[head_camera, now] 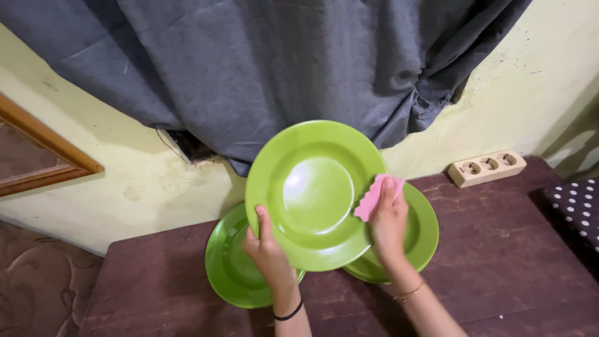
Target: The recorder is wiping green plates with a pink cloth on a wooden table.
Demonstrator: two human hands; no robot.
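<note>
Left hand gripping the lower left rim of a round glossy green plastic plate held tilted above a dark wooden table, right hand pressing a pink scalloped sponge against its right edge, two more green plates lying flat beneath, grey curtain behind

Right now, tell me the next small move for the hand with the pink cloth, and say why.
Probably sweep the pink cloth inward across the raised green plate. The right hand presses the cloth only at the plate's right rim, while the left hand steadies the lower left edge and tilts the face toward the camera. The centre looks untouched by the cloth.
</note>
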